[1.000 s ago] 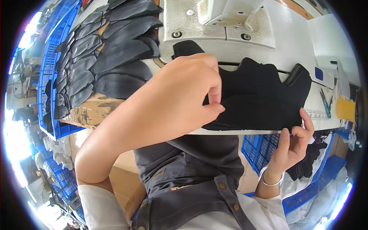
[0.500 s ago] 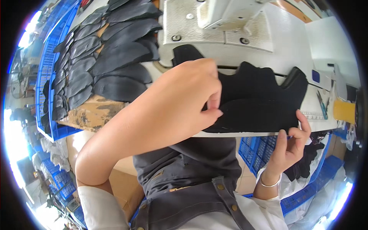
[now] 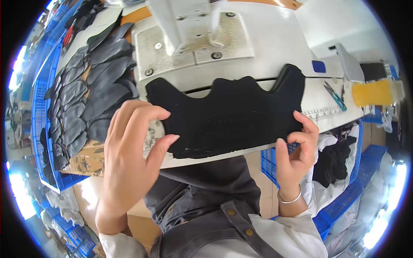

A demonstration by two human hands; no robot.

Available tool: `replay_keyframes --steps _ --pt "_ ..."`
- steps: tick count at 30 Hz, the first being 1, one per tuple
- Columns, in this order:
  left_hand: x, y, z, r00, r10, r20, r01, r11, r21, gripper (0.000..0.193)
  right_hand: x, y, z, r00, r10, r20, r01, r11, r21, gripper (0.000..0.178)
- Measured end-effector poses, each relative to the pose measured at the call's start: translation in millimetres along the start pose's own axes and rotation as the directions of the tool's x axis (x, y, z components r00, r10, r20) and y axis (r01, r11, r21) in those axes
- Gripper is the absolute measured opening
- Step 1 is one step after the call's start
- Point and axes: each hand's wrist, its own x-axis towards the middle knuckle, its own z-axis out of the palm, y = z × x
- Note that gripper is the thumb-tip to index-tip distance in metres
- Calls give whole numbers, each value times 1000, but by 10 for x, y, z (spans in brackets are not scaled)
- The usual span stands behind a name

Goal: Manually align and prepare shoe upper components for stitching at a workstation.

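A stack of black, flat cut pieces (image 3: 232,118), with a scalloped far edge and raised lobes at both ends, lies on the white sewing-machine table in front of me. The layered edges show at its right lobe. My left hand (image 3: 135,144) is at the stack's left edge, thumb and forefinger spread apart, their tips touching or very near the black material. At the near right corner, my right hand (image 3: 299,144) has its thumb on the front edge and forefinger on the side edge, with the corner between them. Its other fingers are curled.
The white machine arm (image 3: 185,26) rises behind the stack. Many dark curved pieces (image 3: 103,90) cover the board at left, beside a blue crate (image 3: 41,116). Snips (image 3: 335,96), a clear ruler (image 3: 320,112) and a yellow thread cone (image 3: 372,93) are at right.
My left hand has drawn back from over the stack to its left edge, uncovering the left lobe. My right hand stays at the right corner. The view has shifted.
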Motion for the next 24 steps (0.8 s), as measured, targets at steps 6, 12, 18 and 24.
replay_keyframes --steps 6,12,18,24 --pt "34 432 522 915 383 128 -403 876 265 89 38 -29 -18 999 8 41 -7 1000 -20 18" --pt "12 506 855 946 314 80 -323 895 309 87 116 -6 -84 998 -17 53 15 999 40 12" --pt "34 506 876 942 329 68 -334 894 298 84 145 -5 -111 997 61 56 -65 994 85 12" --pt "25 492 893 944 326 54 -326 890 318 84 221 -6 -170 988 69 135 -74 997 37 10"
